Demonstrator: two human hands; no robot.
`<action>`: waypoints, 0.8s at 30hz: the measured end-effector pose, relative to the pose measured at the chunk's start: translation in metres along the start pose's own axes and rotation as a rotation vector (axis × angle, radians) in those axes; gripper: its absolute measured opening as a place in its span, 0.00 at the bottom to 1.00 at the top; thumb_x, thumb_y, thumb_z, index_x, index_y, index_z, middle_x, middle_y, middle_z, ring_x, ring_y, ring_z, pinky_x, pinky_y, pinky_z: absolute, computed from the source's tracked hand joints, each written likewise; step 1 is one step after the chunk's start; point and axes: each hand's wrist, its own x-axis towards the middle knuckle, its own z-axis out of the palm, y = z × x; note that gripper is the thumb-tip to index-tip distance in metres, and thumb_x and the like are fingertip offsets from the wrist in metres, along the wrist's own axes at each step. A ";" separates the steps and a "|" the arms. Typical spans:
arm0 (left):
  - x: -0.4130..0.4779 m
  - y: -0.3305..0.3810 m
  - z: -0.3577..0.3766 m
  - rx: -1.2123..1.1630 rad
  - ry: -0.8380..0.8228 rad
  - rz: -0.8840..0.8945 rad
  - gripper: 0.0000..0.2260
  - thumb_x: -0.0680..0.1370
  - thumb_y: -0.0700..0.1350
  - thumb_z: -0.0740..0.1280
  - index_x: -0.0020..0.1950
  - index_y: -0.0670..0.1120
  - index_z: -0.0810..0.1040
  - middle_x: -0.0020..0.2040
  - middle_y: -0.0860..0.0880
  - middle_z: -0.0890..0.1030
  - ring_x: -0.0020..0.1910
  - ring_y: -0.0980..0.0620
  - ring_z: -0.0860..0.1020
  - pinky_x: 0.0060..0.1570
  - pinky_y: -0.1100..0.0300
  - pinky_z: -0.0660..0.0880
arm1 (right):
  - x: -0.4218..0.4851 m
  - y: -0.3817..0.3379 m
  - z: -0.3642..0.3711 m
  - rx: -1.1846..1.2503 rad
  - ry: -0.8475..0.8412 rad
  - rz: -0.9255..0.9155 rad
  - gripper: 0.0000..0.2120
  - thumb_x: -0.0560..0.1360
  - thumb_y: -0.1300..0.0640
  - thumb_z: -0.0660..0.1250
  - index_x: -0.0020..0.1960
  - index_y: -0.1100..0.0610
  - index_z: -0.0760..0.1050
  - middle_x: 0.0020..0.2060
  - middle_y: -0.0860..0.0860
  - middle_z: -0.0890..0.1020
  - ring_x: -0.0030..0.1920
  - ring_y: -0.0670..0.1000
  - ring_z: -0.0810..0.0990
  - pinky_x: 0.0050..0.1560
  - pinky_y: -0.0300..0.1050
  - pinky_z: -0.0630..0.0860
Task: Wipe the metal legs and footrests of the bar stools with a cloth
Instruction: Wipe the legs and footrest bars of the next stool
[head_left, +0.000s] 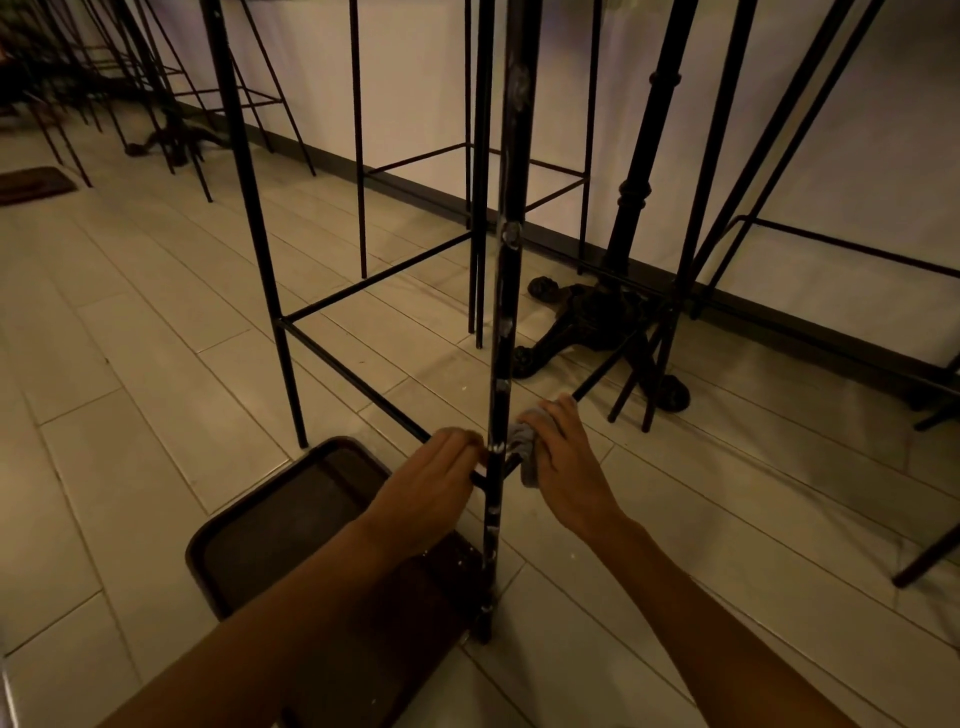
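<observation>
A black metal bar stool leg (503, 322), scuffed with pale marks, rises right in front of me. Its thin footrest bars (363, 379) meet it low down near the floor. My left hand (431, 483) grips the footrest bar just left of the leg. My right hand (566, 462) presses a small grey cloth (524, 447) against the footrest bar on the right side of the leg. The far ends of my fingers are hidden behind the bars.
A dark tray (244, 540) lies on the pale tiled floor under my left arm. An ornate black table base (597, 327) stands behind the leg. More stools (727, 218) line the white wall, right and far left.
</observation>
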 end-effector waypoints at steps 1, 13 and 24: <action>0.004 0.001 -0.001 0.035 -0.016 0.007 0.10 0.73 0.41 0.61 0.48 0.39 0.80 0.48 0.42 0.82 0.52 0.48 0.69 0.51 0.57 0.78 | 0.000 -0.002 -0.001 0.005 0.022 -0.014 0.17 0.77 0.56 0.49 0.57 0.61 0.72 0.60 0.58 0.69 0.67 0.52 0.60 0.68 0.27 0.52; 0.013 0.000 0.011 -0.032 -0.091 -0.280 0.15 0.77 0.44 0.57 0.57 0.38 0.76 0.55 0.41 0.78 0.56 0.44 0.75 0.55 0.53 0.73 | 0.001 -0.003 0.006 -0.034 0.062 -0.011 0.19 0.76 0.56 0.48 0.56 0.64 0.72 0.57 0.62 0.70 0.63 0.60 0.67 0.67 0.46 0.64; -0.002 0.007 0.034 -0.135 -0.024 -0.301 0.25 0.82 0.49 0.43 0.60 0.38 0.75 0.58 0.39 0.80 0.63 0.41 0.74 0.67 0.49 0.64 | -0.020 -0.013 0.020 -0.050 -0.028 -0.051 0.16 0.79 0.60 0.54 0.65 0.55 0.69 0.68 0.55 0.65 0.73 0.56 0.56 0.73 0.57 0.58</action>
